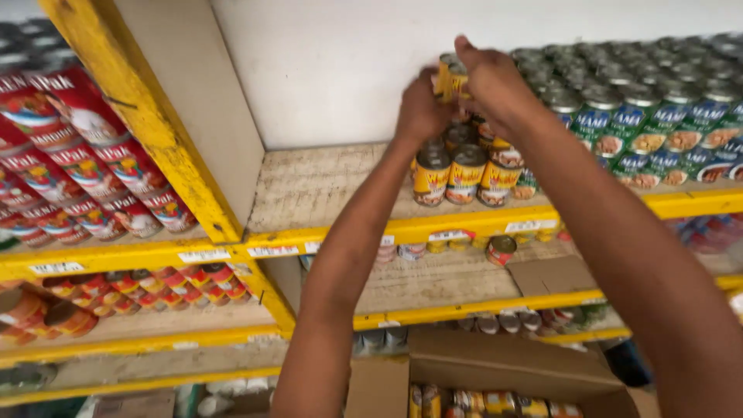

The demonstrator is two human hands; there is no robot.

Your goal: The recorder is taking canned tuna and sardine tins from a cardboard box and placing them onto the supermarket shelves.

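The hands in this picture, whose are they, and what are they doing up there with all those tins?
The picture comes from a camera worn on a person's head, so you see what they see: their own two bare arms reaching up to a shop shelf. There is no machine here, only hands.

The left hand and the right hand are together around yellow cans held up at the top of a small stack. Under them stand more yellow-labelled cans on a worn wooden shelf with a yellow front edge.

To the right are rows of green-labelled cans. To the left lie red packets. At the bottom an open cardboard box holds more tins.
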